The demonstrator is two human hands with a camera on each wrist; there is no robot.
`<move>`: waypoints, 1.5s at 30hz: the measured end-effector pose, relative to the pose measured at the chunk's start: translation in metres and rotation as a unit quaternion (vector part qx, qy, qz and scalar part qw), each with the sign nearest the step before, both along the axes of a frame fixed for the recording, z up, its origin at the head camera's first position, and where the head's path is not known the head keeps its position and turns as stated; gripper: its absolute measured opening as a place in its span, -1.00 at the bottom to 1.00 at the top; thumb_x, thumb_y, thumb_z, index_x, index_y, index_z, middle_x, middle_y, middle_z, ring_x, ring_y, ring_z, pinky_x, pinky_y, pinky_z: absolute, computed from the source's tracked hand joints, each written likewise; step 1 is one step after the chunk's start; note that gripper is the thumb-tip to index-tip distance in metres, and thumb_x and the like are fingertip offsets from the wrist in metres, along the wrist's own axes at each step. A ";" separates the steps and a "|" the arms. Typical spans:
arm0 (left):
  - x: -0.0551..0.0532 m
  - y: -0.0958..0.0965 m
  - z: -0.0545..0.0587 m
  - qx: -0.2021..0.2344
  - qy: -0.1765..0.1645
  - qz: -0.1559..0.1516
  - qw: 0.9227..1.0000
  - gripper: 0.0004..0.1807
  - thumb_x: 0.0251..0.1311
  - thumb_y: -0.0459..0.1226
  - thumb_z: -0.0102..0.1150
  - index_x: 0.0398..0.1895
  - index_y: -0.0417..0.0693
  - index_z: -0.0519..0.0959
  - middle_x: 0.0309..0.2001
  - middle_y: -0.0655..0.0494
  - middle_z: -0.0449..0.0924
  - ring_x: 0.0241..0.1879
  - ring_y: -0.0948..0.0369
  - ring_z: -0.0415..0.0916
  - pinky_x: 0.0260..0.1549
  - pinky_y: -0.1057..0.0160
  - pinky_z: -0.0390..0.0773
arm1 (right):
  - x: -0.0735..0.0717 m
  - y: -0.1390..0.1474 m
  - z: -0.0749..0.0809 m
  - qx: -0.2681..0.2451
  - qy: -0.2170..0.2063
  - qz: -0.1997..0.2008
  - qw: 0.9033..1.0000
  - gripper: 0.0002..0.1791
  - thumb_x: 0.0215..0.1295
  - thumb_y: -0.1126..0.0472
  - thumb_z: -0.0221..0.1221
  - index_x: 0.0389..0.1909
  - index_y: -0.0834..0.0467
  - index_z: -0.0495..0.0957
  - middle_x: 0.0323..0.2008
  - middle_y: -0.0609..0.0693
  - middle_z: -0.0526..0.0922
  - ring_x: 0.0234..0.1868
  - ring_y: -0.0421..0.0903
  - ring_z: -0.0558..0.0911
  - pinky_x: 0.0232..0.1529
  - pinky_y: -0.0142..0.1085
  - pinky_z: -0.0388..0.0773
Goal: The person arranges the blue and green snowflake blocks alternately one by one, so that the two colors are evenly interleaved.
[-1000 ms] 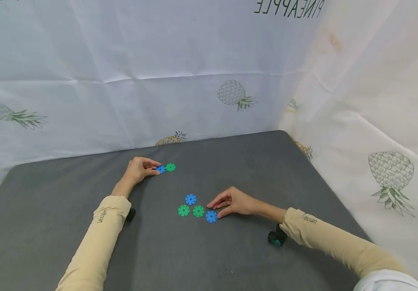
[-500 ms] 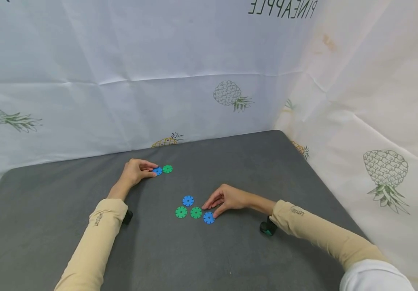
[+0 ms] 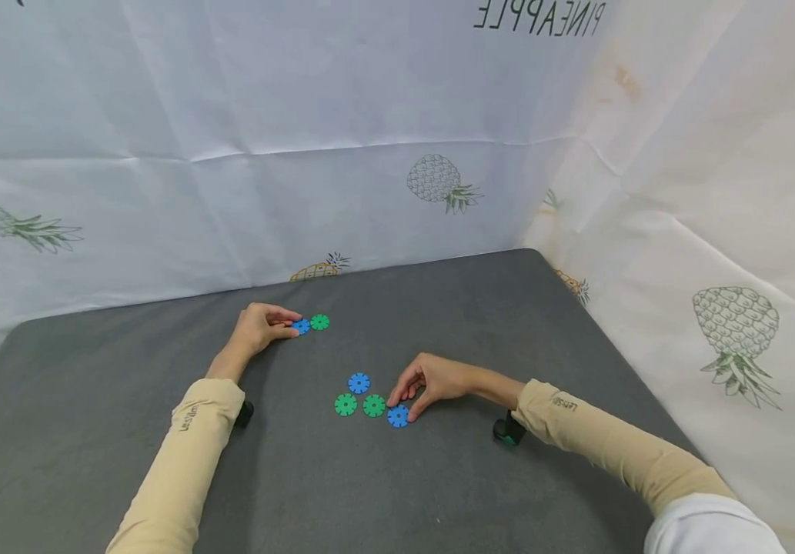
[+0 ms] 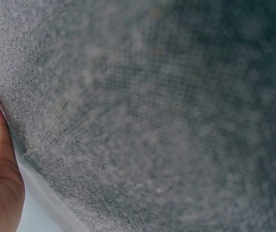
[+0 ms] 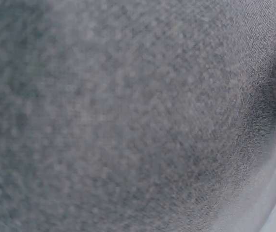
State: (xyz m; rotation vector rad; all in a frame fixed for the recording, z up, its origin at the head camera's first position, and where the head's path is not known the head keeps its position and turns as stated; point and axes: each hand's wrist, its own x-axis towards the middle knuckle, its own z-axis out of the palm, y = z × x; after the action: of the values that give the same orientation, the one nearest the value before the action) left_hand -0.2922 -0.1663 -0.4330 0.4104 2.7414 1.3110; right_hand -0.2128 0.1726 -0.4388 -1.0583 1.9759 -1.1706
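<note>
My left hand point(image 3: 255, 329) pinches a blue notched plastic disc point(image 3: 302, 327) between thumb and fingers near the back of the table. A green notched disc point(image 3: 320, 322) lies right against its right side. Closer to me, my right hand point(image 3: 436, 379) has its thumb and fingertips at the edges of another blue disc point(image 3: 398, 416), gripping it flat at the tabletop. Left of that disc lie two green discs, one nearer point(image 3: 374, 405) and one farther left point(image 3: 345, 405). A third blue disc point(image 3: 359, 383) sits just above the pair. Both wrist views catch only a hand's edge.
Dark grey cloth covers the table point(image 3: 342, 492), whose back edge meets a white curtain point(image 3: 245, 208) printed with pineapples. More of that curtain hangs along the right side. Each wrist carries a small black camera, as on the right one point(image 3: 510, 429).
My right fingertips have come down and closed in on the blue disc's edge. The left hand keeps its pinch. The whole head view has shifted slightly, and the discs keep their layout.
</note>
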 end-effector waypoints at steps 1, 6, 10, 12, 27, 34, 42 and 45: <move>0.001 0.001 0.000 0.001 0.001 0.000 1.000 -0.74 0.04 -0.36 0.41 -0.16 -0.24 0.72 -0.19 -0.17 0.69 -0.20 0.09 0.65 -0.24 0.19 0.60 | 0.000 0.001 -0.001 0.000 0.004 0.000 1.000 -0.68 -0.01 0.39 0.41 -0.16 0.32 0.69 -0.16 0.09 0.72 -0.18 -0.20 0.63 -0.13 -0.30 0.56; 0.002 0.004 -0.001 0.009 0.012 -0.010 1.000 -0.75 0.01 -0.35 0.43 -0.20 -0.24 0.73 -0.22 -0.17 0.70 -0.25 0.12 0.66 -0.27 0.20 0.61 | 0.003 0.004 -0.005 -0.010 0.016 -0.001 1.000 -0.72 0.00 0.37 0.41 -0.20 0.30 0.70 -0.19 0.08 0.72 -0.21 -0.21 0.63 -0.17 -0.30 0.57; 0.000 0.007 -0.004 -0.009 0.000 -0.001 1.000 -0.74 0.06 -0.39 0.38 -0.14 -0.28 0.70 -0.15 -0.21 0.67 -0.16 0.00 0.64 -0.17 0.11 0.59 | 0.006 0.005 -0.006 -0.014 0.017 -0.005 1.000 -0.66 0.00 0.36 0.41 -0.14 0.30 0.68 -0.15 0.08 0.71 -0.20 -0.20 0.62 -0.15 -0.29 0.57; 0.000 0.007 -0.006 -0.020 -0.001 0.004 1.000 -0.73 0.07 -0.40 0.37 -0.12 -0.30 0.69 -0.14 -0.22 0.67 -0.14 -0.02 0.63 -0.16 0.10 0.58 | 0.006 0.005 -0.007 -0.017 0.021 -0.003 1.000 -0.65 0.01 0.36 0.40 -0.12 0.31 0.67 -0.13 0.08 0.71 -0.19 -0.20 0.62 -0.14 -0.29 0.57; 0.004 0.006 -0.010 -0.028 -0.001 0.009 1.000 -0.73 0.07 -0.40 0.37 -0.13 -0.31 0.69 -0.18 -0.20 0.68 -0.16 -0.02 0.63 -0.19 0.09 0.58 | 0.010 0.005 -0.013 -0.036 0.043 0.013 0.998 -0.65 0.02 0.35 0.40 -0.12 0.33 0.67 -0.14 0.09 0.71 -0.19 -0.13 0.64 -0.15 -0.28 0.58; 0.004 0.005 -0.005 -0.025 -0.001 0.016 1.000 -0.73 0.06 -0.40 0.37 -0.12 -0.30 0.69 -0.18 -0.20 0.68 -0.15 -0.01 0.63 -0.19 0.10 0.58 | 0.007 0.004 -0.010 -0.037 0.061 0.028 0.997 -0.65 0.04 0.32 0.39 -0.11 0.32 0.67 -0.15 0.09 0.71 -0.16 -0.14 0.62 -0.14 -0.29 0.57; 0.002 0.004 -0.001 -0.029 0.003 0.016 0.999 -0.72 0.08 -0.40 0.37 -0.11 -0.30 0.69 -0.16 -0.21 0.67 -0.14 -0.02 0.63 -0.18 0.10 0.58 | 0.005 0.004 -0.009 -0.055 0.063 0.035 0.996 -0.63 0.08 0.33 0.35 -0.07 0.38 0.63 -0.10 0.13 0.69 -0.13 -0.09 0.63 -0.12 -0.26 0.58; 0.001 0.003 0.001 -0.030 0.006 0.016 0.999 -0.72 0.08 -0.40 0.37 -0.11 -0.31 0.68 -0.15 -0.22 0.67 -0.14 -0.03 0.63 -0.18 0.10 0.58 | 0.004 0.004 -0.008 -0.049 0.068 0.028 0.996 -0.60 0.05 0.32 0.38 -0.05 0.36 0.64 -0.09 0.12 0.69 -0.14 -0.08 0.63 -0.12 -0.26 0.57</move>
State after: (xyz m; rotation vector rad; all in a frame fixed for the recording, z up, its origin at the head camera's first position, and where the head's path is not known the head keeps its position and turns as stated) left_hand -0.2910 -0.1638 -0.4325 0.3714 2.8004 1.2325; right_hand -0.2091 0.1762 -0.4471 -1.2651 1.9946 -1.2038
